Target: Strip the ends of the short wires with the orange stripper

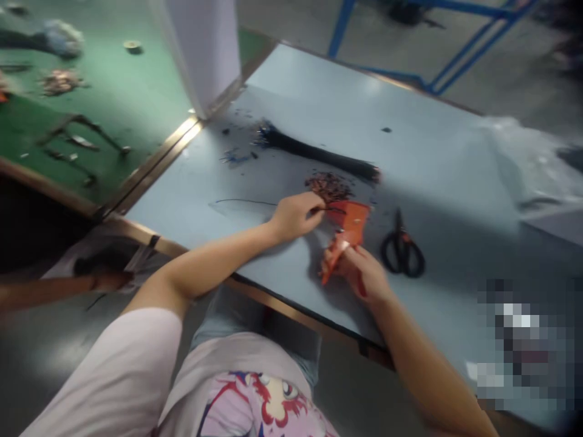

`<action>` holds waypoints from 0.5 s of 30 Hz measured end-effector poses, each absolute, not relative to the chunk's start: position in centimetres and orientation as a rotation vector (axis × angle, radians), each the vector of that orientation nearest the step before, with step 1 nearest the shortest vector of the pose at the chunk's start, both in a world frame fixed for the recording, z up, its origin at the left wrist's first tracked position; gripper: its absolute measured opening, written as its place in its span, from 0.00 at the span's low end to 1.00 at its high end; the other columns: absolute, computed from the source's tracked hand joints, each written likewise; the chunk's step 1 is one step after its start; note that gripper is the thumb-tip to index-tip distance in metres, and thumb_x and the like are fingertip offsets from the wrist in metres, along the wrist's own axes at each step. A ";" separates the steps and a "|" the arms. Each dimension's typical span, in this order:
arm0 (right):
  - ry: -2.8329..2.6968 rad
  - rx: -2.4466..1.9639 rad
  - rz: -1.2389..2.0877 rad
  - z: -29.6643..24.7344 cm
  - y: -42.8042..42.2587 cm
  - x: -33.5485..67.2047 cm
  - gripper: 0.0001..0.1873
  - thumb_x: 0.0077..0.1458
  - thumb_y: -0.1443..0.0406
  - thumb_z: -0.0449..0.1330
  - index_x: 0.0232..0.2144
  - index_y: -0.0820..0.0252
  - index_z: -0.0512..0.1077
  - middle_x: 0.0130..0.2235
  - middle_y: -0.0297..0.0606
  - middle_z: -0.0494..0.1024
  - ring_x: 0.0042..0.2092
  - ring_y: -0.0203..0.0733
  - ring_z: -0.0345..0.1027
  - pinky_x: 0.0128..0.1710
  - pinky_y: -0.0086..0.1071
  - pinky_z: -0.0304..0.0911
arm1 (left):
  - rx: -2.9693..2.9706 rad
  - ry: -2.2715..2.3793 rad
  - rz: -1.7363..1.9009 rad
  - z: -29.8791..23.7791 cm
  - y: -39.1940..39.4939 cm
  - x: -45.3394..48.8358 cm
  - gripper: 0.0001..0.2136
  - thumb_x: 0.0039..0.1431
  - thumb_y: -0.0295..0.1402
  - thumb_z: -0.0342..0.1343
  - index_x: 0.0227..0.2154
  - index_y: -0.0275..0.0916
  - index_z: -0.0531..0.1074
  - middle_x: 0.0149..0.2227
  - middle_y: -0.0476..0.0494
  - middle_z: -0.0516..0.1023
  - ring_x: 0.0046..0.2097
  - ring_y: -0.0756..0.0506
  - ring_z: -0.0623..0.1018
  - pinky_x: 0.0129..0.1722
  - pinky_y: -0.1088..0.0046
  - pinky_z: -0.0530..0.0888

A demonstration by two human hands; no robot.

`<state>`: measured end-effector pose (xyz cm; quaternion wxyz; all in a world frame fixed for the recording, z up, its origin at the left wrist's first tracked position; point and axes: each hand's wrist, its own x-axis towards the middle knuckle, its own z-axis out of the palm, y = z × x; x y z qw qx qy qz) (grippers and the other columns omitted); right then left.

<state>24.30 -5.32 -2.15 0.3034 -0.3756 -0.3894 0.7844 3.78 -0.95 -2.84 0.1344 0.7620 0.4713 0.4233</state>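
**Thin black wire (pixel 248 201) held at an orange tool (pixel 357 221)**

The thin black wire is pinched in the left hand (pixel 297 215), and its short end is held at the wide head of the orange tool, above the pale blue table (pixel 437 133). The orange tool is gripped by its handles in the right hand (pixel 371 276). (Whether the wire sits inside the head or just in front of it cannot be told.) The step in hand looks like lining up wire and tool, so still fingers and a steady grip seem to be called for. The tool looks hard and smooth. Just behind it, small copper-coloured bits (pixel 330 184) are heaped in a crumbly pile. Farther back, a long black bundle (pixel 319 153) is laid out like a rope, with bluish tips at one end. Beside the right hand, scissors (pixel 403 252) with round black loops are laid flat.
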 end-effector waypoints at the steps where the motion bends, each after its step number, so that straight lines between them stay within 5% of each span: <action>1: -1.019 -1.008 2.091 -2.2 -5.1 24.3 0.15 0.53 0.55 0.61 0.40 0.56 0.68 0.33 0.37 0.73 0.31 0.44 0.71 0.32 0.43 0.72 | 2.197 1.385 1.185 -2.9 -0.8 3.7 0.05 0.58 0.29 0.51 0.32 0.39 0.71 0.33 0.47 0.77 0.36 0.49 0.74 0.37 0.73 0.68; 9: -1.061 -1.026 2.122 -2.6 -3.9 25.2 0.14 0.57 0.53 0.52 0.39 0.50 0.73 0.34 0.40 0.70 0.34 0.45 0.69 0.35 0.44 0.71 | 2.297 1.380 1.040 -3.4 -0.1 3.0 0.06 0.61 0.30 0.47 0.34 0.40 0.70 0.39 0.45 0.76 0.43 0.47 0.75 0.36 0.71 0.66; 15: -1.211 -1.029 2.092 -2.4 -4.1 25.0 0.14 0.55 0.53 0.54 0.40 0.50 0.72 0.34 0.40 0.71 0.34 0.48 0.70 0.34 0.45 0.69 | 2.313 1.433 0.977 -3.8 0.6 2.4 0.07 0.62 0.29 0.47 0.34 0.39 0.71 0.40 0.44 0.76 0.44 0.46 0.75 0.36 0.70 0.66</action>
